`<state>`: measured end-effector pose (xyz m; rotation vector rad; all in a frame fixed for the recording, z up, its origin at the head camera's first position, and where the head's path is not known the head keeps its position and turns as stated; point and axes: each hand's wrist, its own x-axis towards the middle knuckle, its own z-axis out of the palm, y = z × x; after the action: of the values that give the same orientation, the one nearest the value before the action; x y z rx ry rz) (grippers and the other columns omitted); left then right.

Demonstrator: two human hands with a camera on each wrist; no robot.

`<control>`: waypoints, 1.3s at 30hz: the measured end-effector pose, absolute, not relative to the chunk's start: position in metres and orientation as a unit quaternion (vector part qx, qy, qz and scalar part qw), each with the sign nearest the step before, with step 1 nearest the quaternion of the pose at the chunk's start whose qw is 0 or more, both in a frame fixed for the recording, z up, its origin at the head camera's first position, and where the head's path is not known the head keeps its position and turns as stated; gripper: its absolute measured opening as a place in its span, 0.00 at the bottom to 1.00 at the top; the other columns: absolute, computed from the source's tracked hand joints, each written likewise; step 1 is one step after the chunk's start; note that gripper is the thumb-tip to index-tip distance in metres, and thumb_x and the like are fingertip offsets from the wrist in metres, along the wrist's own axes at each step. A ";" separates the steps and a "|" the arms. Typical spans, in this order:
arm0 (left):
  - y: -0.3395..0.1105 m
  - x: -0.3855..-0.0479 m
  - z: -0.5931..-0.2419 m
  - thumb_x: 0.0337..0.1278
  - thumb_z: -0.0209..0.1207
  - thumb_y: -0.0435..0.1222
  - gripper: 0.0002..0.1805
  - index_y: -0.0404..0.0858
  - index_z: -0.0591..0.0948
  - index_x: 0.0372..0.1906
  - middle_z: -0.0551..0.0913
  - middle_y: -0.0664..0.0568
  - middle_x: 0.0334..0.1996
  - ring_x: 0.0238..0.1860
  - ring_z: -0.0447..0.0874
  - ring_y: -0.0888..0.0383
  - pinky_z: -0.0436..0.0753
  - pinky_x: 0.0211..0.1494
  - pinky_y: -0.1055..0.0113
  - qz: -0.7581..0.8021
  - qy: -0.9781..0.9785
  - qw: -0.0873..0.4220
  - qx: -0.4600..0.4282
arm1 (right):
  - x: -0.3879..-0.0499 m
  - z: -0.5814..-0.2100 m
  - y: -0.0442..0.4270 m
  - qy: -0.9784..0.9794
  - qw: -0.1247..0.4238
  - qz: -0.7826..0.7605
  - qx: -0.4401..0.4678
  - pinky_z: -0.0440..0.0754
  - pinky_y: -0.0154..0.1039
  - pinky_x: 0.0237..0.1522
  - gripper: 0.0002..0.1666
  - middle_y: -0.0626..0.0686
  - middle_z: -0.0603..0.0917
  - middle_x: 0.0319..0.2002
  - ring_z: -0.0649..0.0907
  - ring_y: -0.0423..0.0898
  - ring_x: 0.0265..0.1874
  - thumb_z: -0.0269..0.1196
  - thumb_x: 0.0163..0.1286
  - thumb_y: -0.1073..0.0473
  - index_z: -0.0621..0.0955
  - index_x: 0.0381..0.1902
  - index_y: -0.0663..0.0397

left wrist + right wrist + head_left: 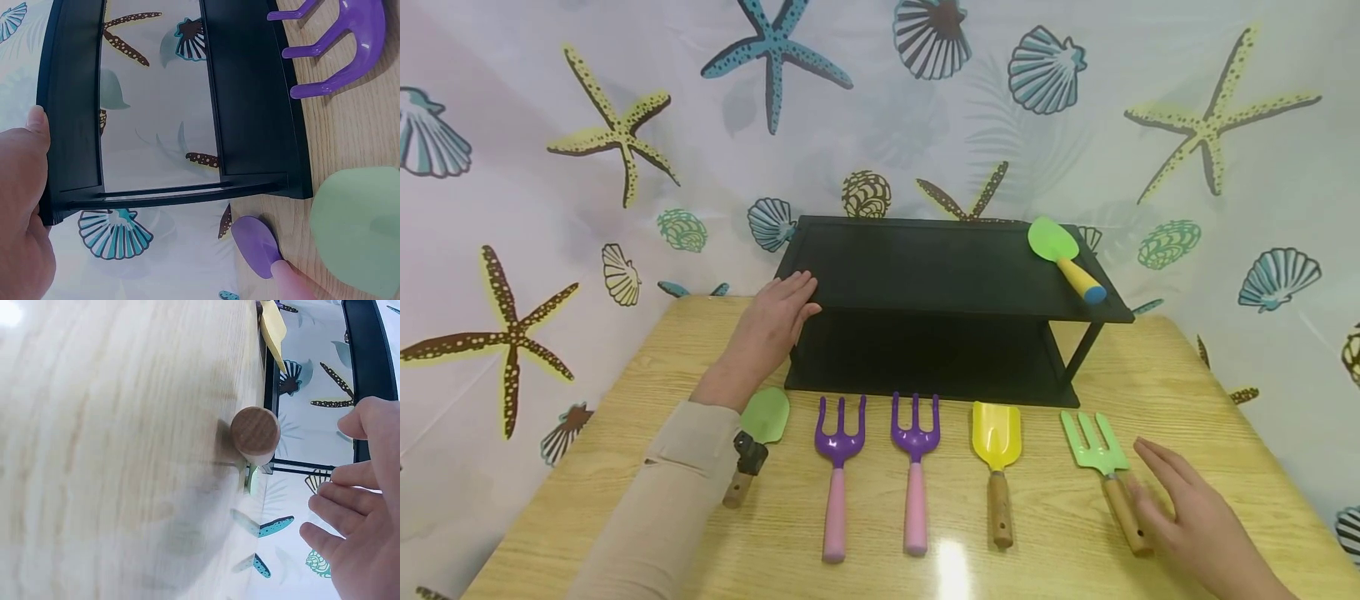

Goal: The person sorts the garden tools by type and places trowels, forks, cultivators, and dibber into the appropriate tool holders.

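Shelf [917,267] stands under the left hand [775,321], whose outstretched fingers rest on its corner. Just beside the right hand [1187,510], its fingers loosely extended, lies a green fork [1099,457].

I am at a wood-grain tabletop [662,358], closed in on three sides by cloth [865,133] with printed starfish [620,136] and shells [1045,73]; which kind of room this is, I cannot tell.

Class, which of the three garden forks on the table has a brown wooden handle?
The light-green three-pronged fork, rightmost; the purple three-pronged left fork and the purple three-pronged middle fork are both pink-handled.
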<state>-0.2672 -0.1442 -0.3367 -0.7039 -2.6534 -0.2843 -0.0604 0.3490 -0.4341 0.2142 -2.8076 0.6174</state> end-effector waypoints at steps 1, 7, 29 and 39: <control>-0.144 -0.267 -0.337 0.74 0.49 0.44 0.29 0.32 0.68 0.71 0.69 0.40 0.71 0.74 0.65 0.47 0.61 0.79 0.51 -0.102 -0.944 0.191 -0.251 | -0.059 -0.435 0.349 -0.968 0.119 0.211 0.071 0.75 0.65 0.55 0.34 0.65 0.71 0.67 0.75 0.70 0.59 0.59 0.74 0.55 0.66 0.72 0.62; -0.144 -0.267 -0.338 0.74 0.51 0.44 0.28 0.32 0.69 0.70 0.70 0.40 0.71 0.74 0.66 0.46 0.62 0.78 0.51 -0.106 -0.941 0.201 -0.251 | -0.056 -0.443 0.351 -0.974 0.085 0.194 0.076 0.79 0.60 0.51 0.34 0.66 0.71 0.67 0.76 0.68 0.59 0.61 0.73 0.54 0.68 0.70 0.65; -0.143 -0.268 -0.339 0.73 0.52 0.42 0.27 0.32 0.70 0.69 0.71 0.39 0.70 0.73 0.67 0.45 0.63 0.78 0.50 -0.112 -0.938 0.209 -0.252 | -0.055 -0.474 0.344 -0.964 0.110 0.179 0.163 0.44 0.04 0.56 0.44 0.64 0.71 0.69 0.42 0.08 0.63 0.72 0.61 0.55 0.69 0.69 0.68; -0.143 -0.266 -0.338 0.73 0.51 0.43 0.27 0.32 0.71 0.69 0.72 0.40 0.70 0.73 0.68 0.46 0.64 0.78 0.50 -0.108 -0.937 0.215 -0.254 | -0.057 -0.484 0.344 -0.940 0.178 0.186 0.226 0.46 0.06 0.62 0.47 0.35 0.46 0.76 0.44 0.16 0.71 0.70 0.47 0.80 0.67 0.67 0.77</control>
<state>-0.2661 -0.1434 -0.3383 -0.7050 -2.5986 -0.2999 -0.0570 0.3445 -0.4837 0.6392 -2.6582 0.5265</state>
